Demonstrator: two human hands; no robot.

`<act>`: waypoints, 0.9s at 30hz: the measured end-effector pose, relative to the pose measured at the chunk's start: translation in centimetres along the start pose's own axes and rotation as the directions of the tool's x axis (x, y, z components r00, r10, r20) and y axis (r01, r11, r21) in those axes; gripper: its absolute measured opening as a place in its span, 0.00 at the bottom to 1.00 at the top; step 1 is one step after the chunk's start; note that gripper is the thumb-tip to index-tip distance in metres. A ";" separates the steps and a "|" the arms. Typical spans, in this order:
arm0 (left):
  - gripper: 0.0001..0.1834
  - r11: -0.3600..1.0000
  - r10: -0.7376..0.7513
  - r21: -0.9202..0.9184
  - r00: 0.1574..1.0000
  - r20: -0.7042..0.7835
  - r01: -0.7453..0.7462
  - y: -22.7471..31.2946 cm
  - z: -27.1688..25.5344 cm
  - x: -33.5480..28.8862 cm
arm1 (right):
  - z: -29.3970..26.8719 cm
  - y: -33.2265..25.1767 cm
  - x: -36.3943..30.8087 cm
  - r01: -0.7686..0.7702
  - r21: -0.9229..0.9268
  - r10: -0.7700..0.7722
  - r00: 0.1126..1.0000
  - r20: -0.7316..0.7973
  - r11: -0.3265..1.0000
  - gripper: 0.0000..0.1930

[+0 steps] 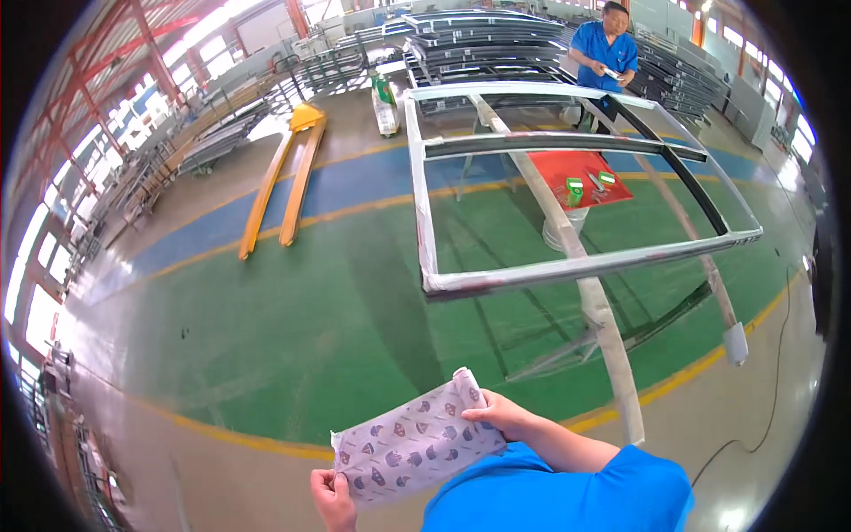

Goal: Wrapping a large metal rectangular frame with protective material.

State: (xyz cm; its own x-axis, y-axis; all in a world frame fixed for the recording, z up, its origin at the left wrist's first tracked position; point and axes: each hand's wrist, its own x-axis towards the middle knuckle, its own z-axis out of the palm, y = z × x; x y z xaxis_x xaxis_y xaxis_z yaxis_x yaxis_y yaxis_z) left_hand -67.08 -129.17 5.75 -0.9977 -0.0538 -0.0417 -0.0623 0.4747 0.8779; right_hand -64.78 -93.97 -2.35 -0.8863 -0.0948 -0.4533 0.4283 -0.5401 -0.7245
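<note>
Stretched between my two hands is a thin whitish-pink sheet point(412, 443), printed with small dark figures; I cannot tell whether it is cloth or paper. Its right end is rolled up or folded over. My left hand point(333, 499) pinches the lower left corner between thumb and fingers. At the other end my right hand point(498, 415) grips the rolled edge, thumb on top. Beyond the sheet, a large window-like frame point(576, 273), partly wrapped in white film, lies across long padded bars point(605, 337). Neither hand touches the frame.
Under the frame, a red board point(612, 191) on a white bucket point(565, 232) carries green rolls and tools. A person in blue point(607, 44) stands behind it, holding something small. A yellow pallet jack point(301, 168) stands left. A cable point(764, 430) crosses the floor at right.
</note>
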 end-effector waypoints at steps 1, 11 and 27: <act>0.08 1.000 0.008 0.005 1.000 -0.001 -0.008 0.3 0.3 2.9 | 0.2 -1.4 2.8 0.007 0.006 -0.007 1.000 0.004 1.000 0.28; 0.09 0.992 0.082 0.094 0.997 -0.011 -0.081 2.5 0.0 28.2 | 4.1 -13.9 24.4 0.073 -0.355 -0.120 0.986 -0.112 0.932 0.34; 0.06 0.875 0.447 -0.105 0.707 0.548 -0.473 19.5 21.5 78.9 | 2.5 -29.5 44.9 0.452 0.001 -0.333 0.659 -0.674 0.892 0.32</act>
State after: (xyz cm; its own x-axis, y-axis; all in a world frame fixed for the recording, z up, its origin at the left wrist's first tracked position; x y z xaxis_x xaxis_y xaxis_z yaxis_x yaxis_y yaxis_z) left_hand -147.61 -105.28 9.31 -0.7478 0.6561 0.1018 0.4201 0.3488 0.8378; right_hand -117.63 -84.36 0.02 -0.6080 0.6815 -0.4074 -0.0194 -0.5257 -0.8505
